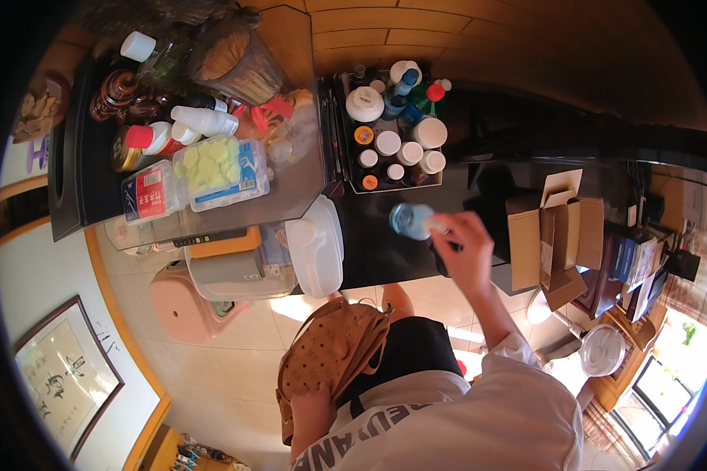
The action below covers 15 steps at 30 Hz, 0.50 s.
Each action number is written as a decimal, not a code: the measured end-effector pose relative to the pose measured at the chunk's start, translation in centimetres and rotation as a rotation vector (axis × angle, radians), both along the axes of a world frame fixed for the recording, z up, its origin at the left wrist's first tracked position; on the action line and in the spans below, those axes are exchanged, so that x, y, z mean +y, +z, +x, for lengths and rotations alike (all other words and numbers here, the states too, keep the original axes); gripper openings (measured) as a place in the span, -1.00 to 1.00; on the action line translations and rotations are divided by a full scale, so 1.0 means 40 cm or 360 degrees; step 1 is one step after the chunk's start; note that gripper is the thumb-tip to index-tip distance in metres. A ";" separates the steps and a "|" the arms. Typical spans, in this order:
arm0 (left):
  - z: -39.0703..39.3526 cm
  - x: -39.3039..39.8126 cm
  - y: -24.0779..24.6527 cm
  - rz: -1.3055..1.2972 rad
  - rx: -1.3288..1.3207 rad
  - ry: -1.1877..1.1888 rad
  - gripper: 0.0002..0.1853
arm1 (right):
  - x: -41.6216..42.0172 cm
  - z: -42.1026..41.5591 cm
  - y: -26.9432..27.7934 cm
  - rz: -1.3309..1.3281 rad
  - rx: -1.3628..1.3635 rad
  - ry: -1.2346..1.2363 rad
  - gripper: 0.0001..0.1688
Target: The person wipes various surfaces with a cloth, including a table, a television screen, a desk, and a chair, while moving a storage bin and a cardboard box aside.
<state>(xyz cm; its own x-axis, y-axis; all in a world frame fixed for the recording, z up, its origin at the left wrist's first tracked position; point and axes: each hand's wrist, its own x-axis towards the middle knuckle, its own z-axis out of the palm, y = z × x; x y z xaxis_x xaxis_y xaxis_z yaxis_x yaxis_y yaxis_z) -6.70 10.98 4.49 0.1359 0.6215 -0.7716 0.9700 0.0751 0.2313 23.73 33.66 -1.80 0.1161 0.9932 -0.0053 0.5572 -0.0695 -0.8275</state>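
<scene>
My right hand (464, 244) holds a small clear blue bottle (410, 221) by its pale cap end, above the black tabletop (371, 241). The bottle lies tilted almost sideways, its base towards the left. Low in front of my body, my left hand (313, 406) is at the side of a brown patterned leather bag (315, 353); its fingers are partly hidden, and the bag hangs at my lap. Beyond the blue bottle stands a box (356, 189) packed with several capped bottles and jars, among them a white-lidded jar (430, 133).
Left are a lidded plastic container (314, 247), a glass shelf (283, 200) with toothpick boxes and bottles, and a black leather tray (70, 176). An opened cardboard box (524, 247) stands right. A pink stool (179, 306) and a white fan (603, 351) are lower down.
</scene>
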 end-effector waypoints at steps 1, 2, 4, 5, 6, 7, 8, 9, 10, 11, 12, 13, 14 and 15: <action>0.001 -0.003 0.001 0.0036 -0.0008 0.0003 -0.84 | 0.033 0.001 0.042 0.0058 0.0022 -0.0056 -0.72; 0.002 -0.004 0.002 0.0030 -0.0007 0.0000 -0.84 | 0.064 0.005 0.070 0.0111 -0.0001 -0.0076 -0.71; 0.006 -0.002 0.003 0.0023 -0.0008 -0.0011 -0.84 | 0.132 0.010 0.108 0.0253 -0.0023 -0.0097 -0.71; 0.007 -0.003 0.003 0.0015 -0.0010 -0.0015 -0.84 | 0.171 0.015 0.095 0.0408 -0.0084 -0.0063 -0.71; 0.007 -0.002 0.003 0.0006 -0.0012 -0.0025 -0.84 | 0.208 0.019 0.085 0.0457 -0.0167 -0.0041 -0.72; 0.008 -0.004 0.003 -0.0004 -0.0009 -0.0031 -0.84 | 0.244 0.021 0.071 0.0504 -0.0246 -0.0015 -0.73; 0.010 -0.005 0.003 0.0002 -0.0010 -0.0029 -0.84 | 0.283 0.027 0.049 0.0548 -0.0336 0.0058 -0.73; 0.012 -0.005 0.004 0.0004 -0.0015 -0.0030 -0.84 | 0.319 0.034 0.027 0.0589 -0.0429 0.0130 -0.72; 0.012 -0.008 0.004 0.0005 -0.0016 -0.0026 -0.84 | 0.350 0.025 0.010 0.0585 -0.0414 0.0196 -0.73; 0.013 -0.008 0.005 0.0018 -0.0018 -0.0026 -0.85 | 0.375 0.017 0.002 0.0562 -0.0498 0.0286 -0.74; 0.014 -0.010 0.008 0.0028 -0.0020 -0.0021 -0.85 | 0.397 0.006 -0.002 0.0537 -0.0581 0.0380 -0.74; 0.014 -0.012 0.009 0.0039 -0.0023 -0.0018 -0.86 | 0.414 -0.002 -0.008 0.0512 -0.0664 0.0473 -0.74; 0.015 -0.014 0.009 0.0034 -0.0018 -0.0016 -0.86 | 0.424 -0.006 -0.017 0.0480 -0.0728 0.0527 -0.75; 0.018 -0.016 0.010 0.0028 -0.0012 -0.0011 -0.87 | 0.429 -0.011 -0.024 0.0457 -0.0725 0.0535 -0.75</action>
